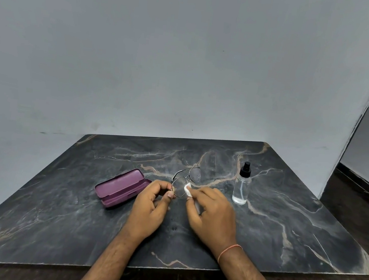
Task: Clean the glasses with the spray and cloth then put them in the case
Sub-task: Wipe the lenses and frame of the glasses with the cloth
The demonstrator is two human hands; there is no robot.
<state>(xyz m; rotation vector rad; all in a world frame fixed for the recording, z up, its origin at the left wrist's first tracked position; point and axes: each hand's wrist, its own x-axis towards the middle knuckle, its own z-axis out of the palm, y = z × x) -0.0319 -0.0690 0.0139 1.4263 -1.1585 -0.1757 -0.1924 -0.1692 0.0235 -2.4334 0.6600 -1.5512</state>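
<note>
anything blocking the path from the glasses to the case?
Nothing visible. The purple case lies open on the table, lid back, just beyond the left hand, which pinches the glasses at one end. The right hand holds the white cloth at the near lens. The spray bottle stands on the opposite side.

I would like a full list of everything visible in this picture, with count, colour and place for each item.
table: one, dark marble with tan veins, against the wall
glasses case: one, purple, open, left of the hands
glasses: one pair, thin dark metal frame, held at centre
cloth: one, white, against the near lens
spray bottle: one, clear with black cap, upright, right of the glasses
wall: grey, behind the table
left hand: pinches the frame
right hand: holds the cloth
</note>
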